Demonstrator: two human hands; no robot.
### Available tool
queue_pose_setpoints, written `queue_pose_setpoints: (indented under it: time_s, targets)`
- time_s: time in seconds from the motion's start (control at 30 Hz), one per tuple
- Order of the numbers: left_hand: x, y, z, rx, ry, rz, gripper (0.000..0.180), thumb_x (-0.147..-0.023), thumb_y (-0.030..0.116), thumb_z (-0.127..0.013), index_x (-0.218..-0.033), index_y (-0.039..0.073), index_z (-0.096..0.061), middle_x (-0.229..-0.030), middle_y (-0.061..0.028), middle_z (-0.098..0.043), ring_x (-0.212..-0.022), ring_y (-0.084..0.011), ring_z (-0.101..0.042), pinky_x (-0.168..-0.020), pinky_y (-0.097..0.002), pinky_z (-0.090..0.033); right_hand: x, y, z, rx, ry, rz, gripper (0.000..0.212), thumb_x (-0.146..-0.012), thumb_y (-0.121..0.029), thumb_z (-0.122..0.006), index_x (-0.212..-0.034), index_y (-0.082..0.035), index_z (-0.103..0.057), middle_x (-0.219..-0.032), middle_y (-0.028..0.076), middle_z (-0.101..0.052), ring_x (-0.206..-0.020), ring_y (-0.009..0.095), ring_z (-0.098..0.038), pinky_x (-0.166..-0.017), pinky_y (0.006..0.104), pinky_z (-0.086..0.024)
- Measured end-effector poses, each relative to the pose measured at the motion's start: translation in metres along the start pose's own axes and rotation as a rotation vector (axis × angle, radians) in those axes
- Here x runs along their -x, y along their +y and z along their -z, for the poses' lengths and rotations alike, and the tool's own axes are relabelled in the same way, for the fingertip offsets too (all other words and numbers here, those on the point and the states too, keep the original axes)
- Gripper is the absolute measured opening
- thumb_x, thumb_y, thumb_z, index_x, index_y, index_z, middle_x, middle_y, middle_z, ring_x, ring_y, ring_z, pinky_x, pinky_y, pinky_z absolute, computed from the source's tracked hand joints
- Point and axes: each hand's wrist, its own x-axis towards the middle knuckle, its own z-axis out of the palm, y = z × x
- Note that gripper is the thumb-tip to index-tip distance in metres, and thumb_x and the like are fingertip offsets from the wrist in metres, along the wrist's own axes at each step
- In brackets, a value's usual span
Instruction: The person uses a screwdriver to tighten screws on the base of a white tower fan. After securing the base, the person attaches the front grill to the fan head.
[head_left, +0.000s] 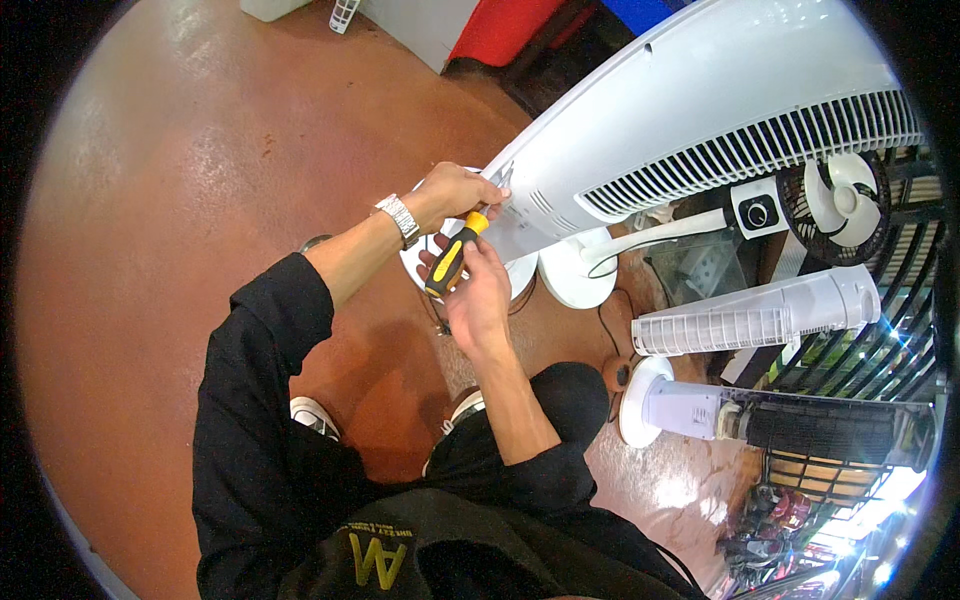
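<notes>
A tall white tower fan [690,110] with a long slatted grille rises from its round base toward the upper right. My right hand [478,295] is closed round a screwdriver [455,262] with a yellow and black handle. Its shaft points up to the lower end of the fan's housing, where the tip is hidden by fingers. My left hand [455,195], with a metal watch [400,218] on the wrist, pinches near that tip at the housing's edge. Whether it grips the shaft, a small part or the housing, I cannot make out.
Right of the tower fan stands a white pedestal fan [845,205] with dark cage. Beyond it are a white slatted housing [755,315] and an opened tower fan [800,425] on a round base. Cords lie on the reddish floor [200,300]. A red object [505,30] is at the top.
</notes>
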Motion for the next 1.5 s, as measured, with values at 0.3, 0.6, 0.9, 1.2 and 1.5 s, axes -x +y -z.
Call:
queue_pose_setpoints:
  time_s: [0.3, 0.6, 0.9, 1.2, 1.5]
  targets:
    - [-0.005, 0.003, 0.009, 0.049, -0.3, -0.025, 0.043, -0.092, 0.027, -0.058, -0.112, -0.011, -0.057, -0.097, -0.0151, -0.065, -0.092, -0.0214, -0.065, -0.083, -0.0316, -0.051, 0.002, -0.001, -0.006, 0.05, 0.034, 0.007, 0.03, -0.096, -0.019, -0.051, -0.118, 0.0, -0.041, -0.103, 0.014, -0.052, -0.093, 0.034, -0.061, -0.082, 0.0466, -0.053]
    - [0.002, 0.015, 0.012, -0.085, -0.211, -0.041, 0.032, -0.091, 0.026, -0.058, -0.097, -0.004, -0.066, -0.085, -0.0105, -0.067, -0.078, -0.0167, -0.062, -0.073, -0.0315, -0.051, 0.0, -0.002, -0.003, -0.176, -0.055, -0.057, 0.032, -0.1, -0.027, -0.04, -0.118, -0.002, -0.042, -0.107, 0.014, -0.052, -0.1, 0.034, -0.057, -0.089, 0.046, -0.049]
    - [0.001, 0.01, 0.007, -0.141, -0.082, -0.066, 0.026, -0.087, 0.023, -0.064, -0.082, -0.002, -0.07, -0.076, -0.0076, -0.068, -0.066, -0.0135, -0.059, -0.06, -0.0271, -0.048, -0.002, -0.015, -0.006, 0.342, 0.089, -0.027, 0.033, -0.091, -0.018, -0.06, -0.113, 0.003, -0.047, -0.095, 0.008, -0.06, -0.086, 0.018, -0.058, -0.08, 0.0363, -0.048]
    - [0.002, 0.013, 0.005, -0.136, -0.017, -0.074, 0.026, -0.083, 0.025, -0.07, -0.078, -0.001, -0.07, -0.072, -0.0076, -0.067, -0.062, -0.0123, -0.057, -0.057, -0.0275, -0.046, -0.001, -0.012, -0.005, -0.062, -0.039, -0.031, 0.032, -0.094, -0.021, -0.053, -0.116, 0.003, -0.047, -0.106, 0.016, -0.057, -0.101, 0.03, -0.057, -0.09, 0.0416, -0.046]
    - [0.006, 0.011, 0.004, -0.234, 0.019, -0.097, 0.027, -0.08, 0.026, -0.073, -0.074, 0.0, -0.071, -0.067, -0.0064, -0.066, -0.058, -0.0121, -0.054, -0.055, -0.0272, -0.044, -0.006, -0.015, -0.003, 0.467, 0.051, -0.021, 0.033, -0.092, -0.024, -0.059, -0.114, -0.001, -0.05, -0.097, 0.007, -0.06, -0.09, 0.017, -0.06, -0.078, 0.0322, -0.049]
